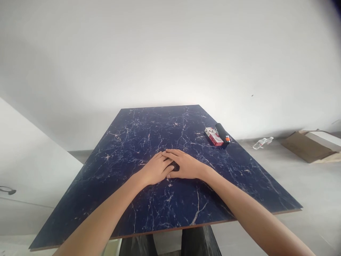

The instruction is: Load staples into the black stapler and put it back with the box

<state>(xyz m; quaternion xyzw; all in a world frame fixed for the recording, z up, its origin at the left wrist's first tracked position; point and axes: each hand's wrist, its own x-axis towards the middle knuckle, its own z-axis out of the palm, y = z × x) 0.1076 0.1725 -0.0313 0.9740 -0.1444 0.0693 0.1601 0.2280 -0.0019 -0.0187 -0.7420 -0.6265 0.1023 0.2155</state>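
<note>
Hands meet near the middle of the dark blue marbled desk, seen from the head camera. The left hand lies palm down, and the right hand lies beside it at its three o'clock with its fingertips laid over the left's. Each grip is flat, with the fingers stretched and close together, curled round nothing. Between the two thumbs shows a small dark thing, touched on both sides and mostly covered, so what it is cannot be told.

To my eye, covering it well means low palms, light pressure and closed gaps between the fingers, since the glossy top looks slippery.

At two o'clock from the hands, well apart, a red-and-white box lies touching a black roll near the desk's right edge, clear of both forearms. Beyond that edge, on the floor, a clear plastic bottle lies on its side near an open cardboard box. At nine o'clock, far off, sits a dark cable. Nothing stands between the hands and the near edge.
</note>
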